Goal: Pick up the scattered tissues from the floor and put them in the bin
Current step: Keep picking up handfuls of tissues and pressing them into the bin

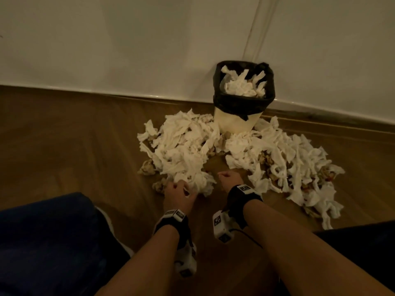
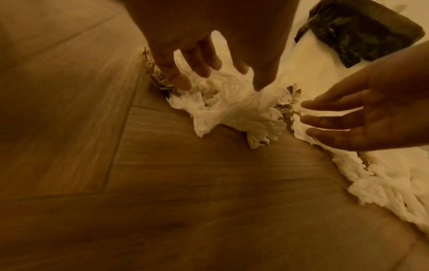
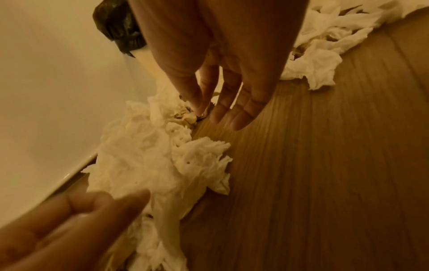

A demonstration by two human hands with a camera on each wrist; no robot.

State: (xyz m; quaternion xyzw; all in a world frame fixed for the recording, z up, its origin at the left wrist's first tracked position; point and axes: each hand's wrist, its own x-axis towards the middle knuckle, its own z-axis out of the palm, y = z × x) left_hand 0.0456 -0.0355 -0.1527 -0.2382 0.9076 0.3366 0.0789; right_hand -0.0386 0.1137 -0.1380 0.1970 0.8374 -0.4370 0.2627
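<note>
Crumpled white tissues lie in two heaps on the wood floor, a left heap [image 1: 183, 150] and a right heap [image 1: 288, 165], in front of a cream bin [image 1: 237, 122] with a black liner that holds more tissues. My left hand [image 1: 179, 188] reaches onto the near end of the left heap. In the left wrist view, the left hand [image 2: 220, 80] has its spread fingers touching a tissue clump [image 2: 236, 110]. My right hand [image 1: 226, 178] hovers over the bare gap between the heaps. In the right wrist view, the right hand [image 3: 223, 113] is empty, its fingers straight and pointing down.
The bin stands against a pale wall [image 1: 128, 50] with a white skirting board. Brownish crumpled scraps [image 1: 147, 167] sit among the tissues. My knees, in dark cloth [image 1: 49, 242], are at the lower left and right. Bare floor [image 1: 74, 146] lies left of the heaps.
</note>
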